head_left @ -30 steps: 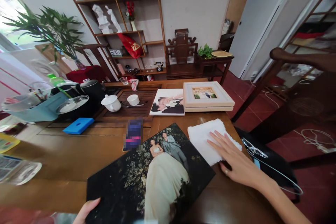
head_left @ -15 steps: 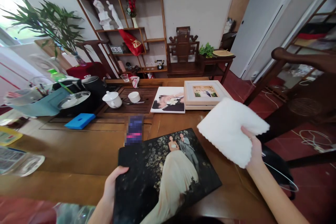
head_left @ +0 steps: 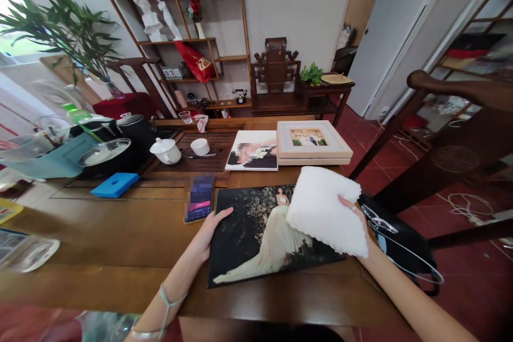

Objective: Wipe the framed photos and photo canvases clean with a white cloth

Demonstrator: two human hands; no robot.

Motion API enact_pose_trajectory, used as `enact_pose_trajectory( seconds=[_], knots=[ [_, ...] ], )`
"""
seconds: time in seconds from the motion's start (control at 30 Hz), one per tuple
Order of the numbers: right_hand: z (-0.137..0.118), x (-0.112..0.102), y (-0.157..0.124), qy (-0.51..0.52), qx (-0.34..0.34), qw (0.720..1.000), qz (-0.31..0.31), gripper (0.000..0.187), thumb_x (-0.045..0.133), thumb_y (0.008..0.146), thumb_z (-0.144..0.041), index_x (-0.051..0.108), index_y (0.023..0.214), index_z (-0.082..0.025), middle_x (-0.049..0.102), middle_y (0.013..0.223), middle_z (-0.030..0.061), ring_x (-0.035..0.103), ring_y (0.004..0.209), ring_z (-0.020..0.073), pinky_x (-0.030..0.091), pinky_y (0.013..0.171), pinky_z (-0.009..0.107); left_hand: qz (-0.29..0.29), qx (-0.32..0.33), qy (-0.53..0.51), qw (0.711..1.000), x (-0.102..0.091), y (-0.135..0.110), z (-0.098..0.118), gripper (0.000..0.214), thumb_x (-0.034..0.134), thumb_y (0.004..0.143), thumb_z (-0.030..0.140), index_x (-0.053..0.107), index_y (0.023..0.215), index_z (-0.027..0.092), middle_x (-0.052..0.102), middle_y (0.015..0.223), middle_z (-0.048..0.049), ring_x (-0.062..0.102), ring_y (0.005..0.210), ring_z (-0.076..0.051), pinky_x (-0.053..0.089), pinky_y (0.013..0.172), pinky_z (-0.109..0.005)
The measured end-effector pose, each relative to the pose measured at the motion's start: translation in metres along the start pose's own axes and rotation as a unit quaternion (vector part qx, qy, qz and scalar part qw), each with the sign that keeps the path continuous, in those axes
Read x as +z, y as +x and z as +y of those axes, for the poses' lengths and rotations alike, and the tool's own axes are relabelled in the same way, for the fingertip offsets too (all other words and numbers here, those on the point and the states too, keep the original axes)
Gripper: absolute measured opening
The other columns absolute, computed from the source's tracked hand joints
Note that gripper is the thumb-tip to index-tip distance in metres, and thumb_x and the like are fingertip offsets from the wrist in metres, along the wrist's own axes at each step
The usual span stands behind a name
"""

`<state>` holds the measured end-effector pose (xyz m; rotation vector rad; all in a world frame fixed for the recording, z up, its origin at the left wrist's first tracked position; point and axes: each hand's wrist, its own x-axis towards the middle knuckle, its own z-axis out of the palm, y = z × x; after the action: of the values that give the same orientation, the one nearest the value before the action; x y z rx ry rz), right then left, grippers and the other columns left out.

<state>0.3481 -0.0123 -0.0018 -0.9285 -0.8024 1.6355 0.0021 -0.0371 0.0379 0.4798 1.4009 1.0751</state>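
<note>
A dark wedding photo panel (head_left: 248, 235) lies at the near edge of the wooden table, its picture facing up. My left hand (head_left: 214, 227) grips its left edge, thumb on top and the other fingers hidden beneath or behind it. In my right hand (head_left: 355, 211) is a white fluffy cloth (head_left: 323, 208), pinched at its right side. The cloth lies over the right part of the panel and covers some of the picture. Just beyond the panel's left corner, a phone (head_left: 200, 197) with a lit screen rests on the table.
Behind the panel sit a white-edged photo print (head_left: 252, 157) and stacked pale picture frames (head_left: 315, 144). A lidded white cup (head_left: 165, 150), a small white bowl (head_left: 200, 146) and a blue sponge block (head_left: 115, 185) stand left. A dark wooden chair (head_left: 449, 155) and black bag (head_left: 396, 240) are right.
The panel has gone from tilted in my left hand to lying flatter, farther forward and right. My right hand has brought the cloth left, over the panel.
</note>
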Motion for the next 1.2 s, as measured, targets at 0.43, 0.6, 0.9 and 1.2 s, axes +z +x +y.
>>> enact_pose_trajectory(
  seconds=[0.43, 0.6, 0.9, 1.2],
  knots=[
    [-0.004, 0.003, -0.003, 0.11, 0.078, 0.985, 0.106, 0.023, 0.059, 0.081, -0.033, 0.07, 0.096, -0.019, 0.077, 0.091, 0.0081, 0.072, 0.087, 0.0298, 0.059, 0.082, 0.047, 0.057, 0.314, 0.391, 0.863, 0.005, 0.025, -0.01, 0.059, 0.085, 0.055, 0.046, 0.065, 0.103, 0.018, 0.07, 0.1, -0.0105, 0.065, 0.096, -0.033, 0.049, 0.088, -0.043],
    [-0.002, 0.005, -0.002, 0.074, 0.031, 0.991, 0.105, 0.024, 0.061, 0.08, -0.036, 0.07, 0.094, -0.02, 0.076, 0.095, 0.0096, 0.071, 0.094, 0.0302, 0.06, 0.081, 0.046, 0.066, 0.33, 0.381, 0.861, 0.005, 0.025, -0.015, 0.056, 0.084, 0.055, 0.046, 0.065, 0.1, 0.019, 0.068, 0.09, -0.0084, 0.062, 0.096, -0.033, 0.048, 0.086, -0.04],
    [0.0, 0.0, 0.004, 0.054, 0.027, 0.992, 0.111, 0.022, 0.059, 0.081, -0.037, 0.071, 0.095, -0.024, 0.075, 0.1, 0.0045, 0.07, 0.096, 0.0275, 0.061, 0.079, 0.045, 0.067, 0.333, 0.377, 0.862, 0.002, 0.025, -0.017, 0.06, 0.083, 0.056, 0.048, 0.062, 0.104, 0.018, 0.064, 0.095, -0.0085, 0.059, 0.101, -0.032, 0.046, 0.091, -0.04],
    [-0.001, -0.005, 0.008, 0.048, 0.022, 0.997, 0.057, 0.026, 0.059, 0.082, -0.034, 0.071, 0.097, -0.016, 0.076, 0.094, 0.0105, 0.072, 0.09, 0.0289, 0.06, 0.081, 0.04, 0.084, 0.358, 0.449, 0.814, -0.002, 0.038, -0.027, 0.074, 0.074, 0.065, 0.055, 0.052, 0.123, 0.014, 0.05, 0.103, -0.0093, 0.05, 0.108, -0.033, 0.041, 0.1, -0.05]
  ],
)
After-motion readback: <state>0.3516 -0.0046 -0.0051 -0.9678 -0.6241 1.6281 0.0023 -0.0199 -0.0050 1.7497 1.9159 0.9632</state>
